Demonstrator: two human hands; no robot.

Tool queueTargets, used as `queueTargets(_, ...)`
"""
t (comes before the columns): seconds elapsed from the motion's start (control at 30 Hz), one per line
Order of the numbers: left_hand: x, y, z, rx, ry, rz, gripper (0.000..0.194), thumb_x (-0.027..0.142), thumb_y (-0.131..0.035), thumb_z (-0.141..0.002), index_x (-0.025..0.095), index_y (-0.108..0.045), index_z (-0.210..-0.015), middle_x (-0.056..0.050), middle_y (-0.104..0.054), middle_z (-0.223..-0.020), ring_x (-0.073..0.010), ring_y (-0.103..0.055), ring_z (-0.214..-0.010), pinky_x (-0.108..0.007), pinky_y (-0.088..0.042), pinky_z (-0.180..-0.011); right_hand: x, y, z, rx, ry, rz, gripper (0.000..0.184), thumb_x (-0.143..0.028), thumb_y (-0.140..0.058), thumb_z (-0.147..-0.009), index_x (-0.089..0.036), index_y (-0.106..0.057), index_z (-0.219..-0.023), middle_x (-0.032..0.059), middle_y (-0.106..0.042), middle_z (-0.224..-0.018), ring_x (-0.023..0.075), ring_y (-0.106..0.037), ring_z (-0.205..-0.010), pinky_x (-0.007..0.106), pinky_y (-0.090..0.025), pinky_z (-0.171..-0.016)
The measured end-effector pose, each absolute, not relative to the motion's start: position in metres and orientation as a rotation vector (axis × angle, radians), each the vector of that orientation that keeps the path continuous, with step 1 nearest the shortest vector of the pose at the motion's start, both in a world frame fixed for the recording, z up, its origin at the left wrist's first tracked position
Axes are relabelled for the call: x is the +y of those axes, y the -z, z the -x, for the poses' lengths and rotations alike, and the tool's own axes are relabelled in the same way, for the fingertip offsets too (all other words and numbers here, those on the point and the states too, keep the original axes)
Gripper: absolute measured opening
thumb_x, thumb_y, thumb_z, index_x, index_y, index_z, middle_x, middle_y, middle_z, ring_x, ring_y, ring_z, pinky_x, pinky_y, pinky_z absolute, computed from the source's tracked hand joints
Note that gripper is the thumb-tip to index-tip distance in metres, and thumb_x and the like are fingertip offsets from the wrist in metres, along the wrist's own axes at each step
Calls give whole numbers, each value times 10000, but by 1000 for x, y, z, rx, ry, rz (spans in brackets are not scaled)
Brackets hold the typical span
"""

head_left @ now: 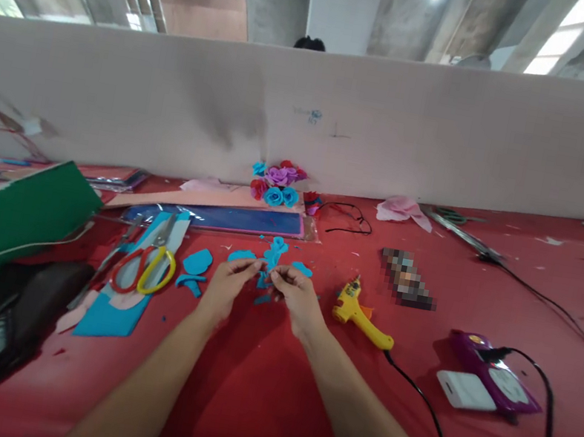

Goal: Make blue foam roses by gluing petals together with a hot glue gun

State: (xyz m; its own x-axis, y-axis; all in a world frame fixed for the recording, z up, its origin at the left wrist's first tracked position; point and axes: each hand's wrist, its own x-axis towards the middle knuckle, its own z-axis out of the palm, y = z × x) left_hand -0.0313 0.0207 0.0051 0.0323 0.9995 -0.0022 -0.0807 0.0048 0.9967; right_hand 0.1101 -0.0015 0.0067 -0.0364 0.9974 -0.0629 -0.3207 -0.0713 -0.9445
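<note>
My left hand [235,282] and my right hand [294,296] meet over the middle of the red table, thumbs and fingertips pinched close together. Whatever sits between the fingers is too small and blurred to name. Right behind the fingertips shows a small blue flower [276,246] of a paper-like material; whether the hands touch it is unclear. Loose blue petals [198,261] lie left of my left hand, and another blue piece [302,269] is partly hidden behind my right hand. To the right rests a yellow hot glue gun [358,319] with a black cord.
Scissors [158,270] with red and yellow handles lie on a blue sheet [111,315] at left, near a green box-like object [2,228]. Finished flowers [279,182] stand by the white partition [177,100]. Eyeglasses [349,217] lie behind; a purple power strip [496,375] sits right.
</note>
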Motion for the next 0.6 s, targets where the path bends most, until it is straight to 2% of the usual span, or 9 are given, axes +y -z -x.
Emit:
queueTargets(0.17, 15, -12, 28, 922, -1184, -890, 235, 329, -786, -608, 163, -735, -767, -53, -689, -776, -156, -612, -729, -279, -474, -711, -3, -5, -108, -974, -1406, 1002, 222, -386, -722, -624, -193, -648, -705, -31, -578, -555, 105, -491, -488, 249, -363, -487)
queueTargets(0.6, 13, -16, 26, 957, -1224, -890, 205, 278, -812, -549, 165, -729, -698, -28, -685, -710, -130, -601, -676, -262, -463, -694, -4, -6, -107, -1045, -1359, 1013, 178, -340, -705, -631, -183, -667, -706, -21, -594, -564, 102, -493, -470, 259, -383, -485)
